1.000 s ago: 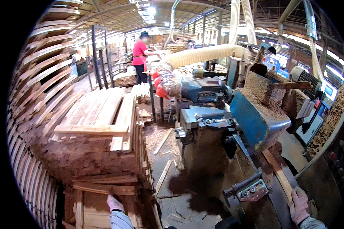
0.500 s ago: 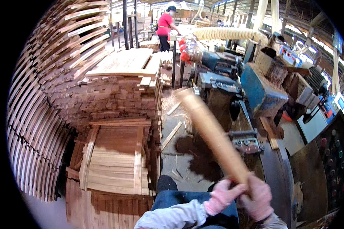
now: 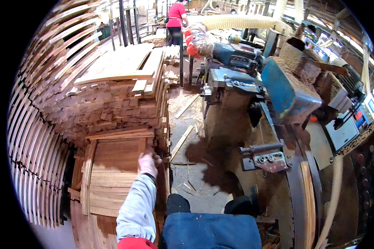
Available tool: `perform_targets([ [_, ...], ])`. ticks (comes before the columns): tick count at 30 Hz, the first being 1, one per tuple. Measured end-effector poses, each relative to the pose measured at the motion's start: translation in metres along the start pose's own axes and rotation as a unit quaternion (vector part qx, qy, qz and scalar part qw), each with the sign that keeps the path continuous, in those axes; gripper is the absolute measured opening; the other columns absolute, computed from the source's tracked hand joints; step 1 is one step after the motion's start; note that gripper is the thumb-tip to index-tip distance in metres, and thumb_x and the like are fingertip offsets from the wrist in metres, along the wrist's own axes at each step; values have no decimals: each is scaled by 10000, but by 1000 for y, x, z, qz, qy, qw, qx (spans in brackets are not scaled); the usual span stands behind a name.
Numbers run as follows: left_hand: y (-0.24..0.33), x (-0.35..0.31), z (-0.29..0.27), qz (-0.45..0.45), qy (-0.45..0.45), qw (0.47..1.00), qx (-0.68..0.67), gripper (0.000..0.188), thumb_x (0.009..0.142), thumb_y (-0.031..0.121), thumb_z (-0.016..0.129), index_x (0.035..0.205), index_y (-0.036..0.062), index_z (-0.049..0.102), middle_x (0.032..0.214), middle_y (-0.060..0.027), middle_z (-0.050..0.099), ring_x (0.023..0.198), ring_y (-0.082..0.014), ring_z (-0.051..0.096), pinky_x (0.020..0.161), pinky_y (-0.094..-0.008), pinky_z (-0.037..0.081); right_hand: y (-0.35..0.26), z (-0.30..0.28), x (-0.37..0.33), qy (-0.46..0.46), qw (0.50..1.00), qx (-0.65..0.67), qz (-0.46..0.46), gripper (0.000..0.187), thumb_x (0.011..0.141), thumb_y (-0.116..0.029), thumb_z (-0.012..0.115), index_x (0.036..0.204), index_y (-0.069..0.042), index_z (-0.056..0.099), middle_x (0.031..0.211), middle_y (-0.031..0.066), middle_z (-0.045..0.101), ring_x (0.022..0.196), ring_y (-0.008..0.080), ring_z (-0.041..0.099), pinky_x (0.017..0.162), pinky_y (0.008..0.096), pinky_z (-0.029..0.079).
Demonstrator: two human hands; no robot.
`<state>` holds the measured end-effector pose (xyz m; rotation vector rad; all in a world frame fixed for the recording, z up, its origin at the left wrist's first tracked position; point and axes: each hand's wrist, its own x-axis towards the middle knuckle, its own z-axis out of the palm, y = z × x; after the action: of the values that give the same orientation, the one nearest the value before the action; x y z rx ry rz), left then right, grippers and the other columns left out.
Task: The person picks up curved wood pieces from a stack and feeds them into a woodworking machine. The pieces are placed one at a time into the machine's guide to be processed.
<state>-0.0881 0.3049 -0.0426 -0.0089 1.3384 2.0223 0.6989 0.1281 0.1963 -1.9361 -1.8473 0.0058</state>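
My left hand (image 3: 148, 164), in a pale pink glove, is at the right side of a stack of wooden boards (image 3: 112, 179). It is next to the upright wooden strip (image 3: 141, 146) lying on that stack. The fingers are blurred, so I cannot tell whether they touch or grip the strip. My right hand is out of view. On the right, a light wooden piece (image 3: 308, 199) lies lengthwise on the machine's metal bed (image 3: 292, 195).
A tall wood pile (image 3: 112, 106) stands ahead on the left, beside racked slats (image 3: 37, 166). A blue, sawdust-covered machine (image 3: 289, 93) with a ribbed hose (image 3: 245, 23) stands right. Offcuts (image 3: 182, 143) litter the floor. A person in red (image 3: 176, 16) stands farther back.
Both hands held a wooden piece, tilted up in front of me. Now neither hand is seen on it. My left hand has moved left to the board stack; the right has left the view.
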Motion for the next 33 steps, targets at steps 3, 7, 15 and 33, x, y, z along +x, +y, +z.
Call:
perform_targets([
  [3, 28, 69, -9, -15, 154, 988, 3, 319, 896, 388, 732, 956, 100, 608, 796, -69, 587, 656, -230, 564, 538, -367, 484, 21, 58, 55, 69, 954, 256, 140, 607, 1018, -224, 557, 1553, -26, 350, 1507, 201, 466, 1350, 305, 472, 1112, 402, 363],
  [7, 46, 173, -72, -29, 239, 969, 59, 581, 830, 534, 757, 1171, 76, 647, 1065, -115, 627, 871, -239, 599, 734, -435, 520, -77, 128, 202, 147, 972, 183, -21, 612, 1050, -274, 469, 1605, -138, 249, 1627, 139, 301, 1378, 280, 448, 1130, 353, 358],
  [15, 55, 196, -5, 3, 165, 978, 126, 695, 799, 531, 739, 1159, -61, 681, 1106, -148, 685, 945, -264, 619, 858, -389, 509, -133, 137, 207, 128, 983, 96, -92, 585, 1034, -213, 520, 1564, -53, 329, 1550, 183, 410, 1333, 314, 488, 1115, 399, 376],
  [33, 33, -170, -113, 17, -43, 986, 160, 591, 877, 376, 765, 1304, 37, 536, 1136, -52, 627, 1038, -191, 603, 938, -370, 516, -70, 37, 116, -45, 951, -82, -295, 492, 966, -145, 631, 1420, 2, 510, 1395, 292, 529, 1261, 461, 523, 1083, 502, 414],
])
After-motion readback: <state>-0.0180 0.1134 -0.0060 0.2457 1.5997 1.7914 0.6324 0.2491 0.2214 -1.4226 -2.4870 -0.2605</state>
